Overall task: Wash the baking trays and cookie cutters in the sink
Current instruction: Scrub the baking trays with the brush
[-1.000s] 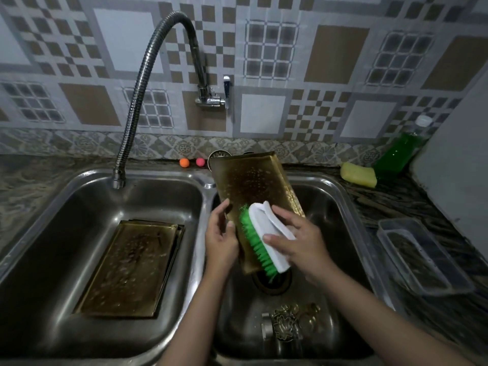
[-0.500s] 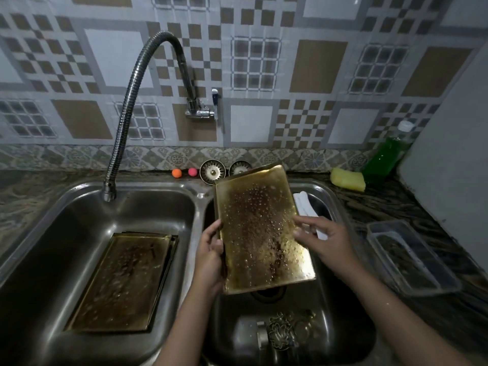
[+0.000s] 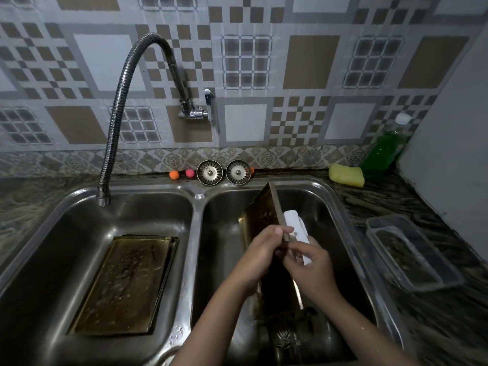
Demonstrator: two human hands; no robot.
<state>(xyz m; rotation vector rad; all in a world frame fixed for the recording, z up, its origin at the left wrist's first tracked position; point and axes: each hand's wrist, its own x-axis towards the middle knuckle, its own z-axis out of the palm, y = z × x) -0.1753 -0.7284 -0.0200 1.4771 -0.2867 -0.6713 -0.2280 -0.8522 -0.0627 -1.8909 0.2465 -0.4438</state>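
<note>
Steel double sink [image 3: 196, 207], two basins. Right basin: a gold-brown baking tray [image 3: 260, 215] stands up on edge, tilted, seen almost edge-on. Left hand [image 3: 264, 247] grips the tray's upper edge, fingers curled over it, thumb on the near face. Right hand [image 3: 307, 260] sits just right of the tray, fingers curled round a white brush [image 3: 297, 228] that lies against the tray's far side; bristles hidden. Hands nearly touching each other over the tray edge. Low in the right basin, near the drain, a dark blurred clump, maybe metal cookie cutters [image 3: 285, 339], too smeared to be sure. Left basin: stack of trays [image 3: 124, 283] lying flat on the bottom, wet, brownish. Flexible tap [image 3: 116, 122] arcs over from the wall, spout ending above the left basin's back corner. On the ledge behind: two sink strainers [image 3: 223, 172] side by side, orange ball [image 3: 174, 174] and pink ball [image 3: 189, 173] just left of them. Right counter: yellow sponge [image 3: 346, 175], green soap bottle [image 3: 383, 146] behind it, clear plastic tub [image 3: 412, 252] nearer.
</note>
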